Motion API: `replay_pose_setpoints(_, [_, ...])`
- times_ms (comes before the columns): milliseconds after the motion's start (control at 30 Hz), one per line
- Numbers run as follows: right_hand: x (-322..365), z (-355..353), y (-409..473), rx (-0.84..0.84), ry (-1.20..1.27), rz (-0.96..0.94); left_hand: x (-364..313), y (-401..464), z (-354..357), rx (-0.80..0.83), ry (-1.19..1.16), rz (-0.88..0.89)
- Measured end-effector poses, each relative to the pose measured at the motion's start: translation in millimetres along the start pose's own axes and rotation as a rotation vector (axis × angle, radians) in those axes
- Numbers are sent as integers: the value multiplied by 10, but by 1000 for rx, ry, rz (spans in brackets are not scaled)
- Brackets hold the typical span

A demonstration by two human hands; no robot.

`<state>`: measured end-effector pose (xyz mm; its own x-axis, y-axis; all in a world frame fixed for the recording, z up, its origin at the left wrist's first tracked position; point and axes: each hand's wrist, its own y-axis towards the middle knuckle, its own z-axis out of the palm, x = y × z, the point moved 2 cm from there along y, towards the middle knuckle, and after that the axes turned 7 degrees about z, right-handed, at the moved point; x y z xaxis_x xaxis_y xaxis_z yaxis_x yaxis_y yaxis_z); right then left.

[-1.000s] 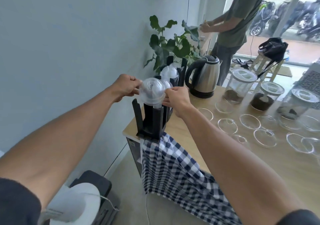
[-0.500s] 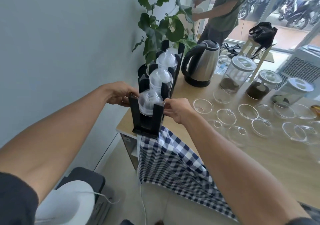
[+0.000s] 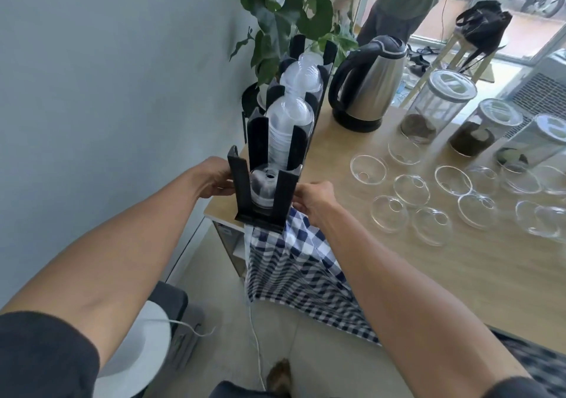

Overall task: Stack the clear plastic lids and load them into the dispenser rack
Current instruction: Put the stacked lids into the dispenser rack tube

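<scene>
Lids (image 3: 262, 185): clear domed plastic, nested in a short stack, domes up, hole on top, seated low in the nearest bay of the rack (image 3: 266, 189). Rack: black, upright fins, 3 or more bays in a row along the tabletop's (image 3: 428, 263) left edge, running away from the near-left corner; farther bays hold taller stacks. Left hand (image 3: 214, 177): fingers curled against the rack's left fin. Right hand (image 3: 311, 198): fingers curled at the right fin; whether either grips, cannot tell. Loose lids (image 3: 410, 189) spread mid-tabletop. Checked cloth (image 3: 294, 275) hangs off the near edge. Kettle (image 3: 367, 82), jars (image 3: 438, 106), plant (image 3: 291, 15) at the far side. Grey wall left.
</scene>
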<state>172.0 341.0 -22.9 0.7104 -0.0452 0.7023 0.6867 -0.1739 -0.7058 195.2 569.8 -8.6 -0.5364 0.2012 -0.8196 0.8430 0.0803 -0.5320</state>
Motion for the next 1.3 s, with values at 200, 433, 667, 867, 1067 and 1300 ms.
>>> replay_pose_setpoints(200, [-155, 42, 95, -78, -128, -28, 214, 45, 39, -46, 124, -18])
replay_pose_setpoints(433, [-244, 46, 193, -73, -144, -50, 311, 98, 53, -96, 90, -22])
replay_pose_setpoints(667, [-252, -102, 97, -64, -165, -140, 306, -144, 84, -184, -9, 25])
replay_pose_setpoints(867, [-406, -445, -77, -34, -511, -394, 558, -613, 151, -414, 356, 135])
replay_pose_setpoints(1067, [-642, -861, -308, 4, -976, -624, 807, -1231, 589, -347, 579, 126])
replay_pose_setpoints(1300, [-820, -1596, -470, -28, -1124, -693, 780, -1736, 1512, -323, 746, 182])
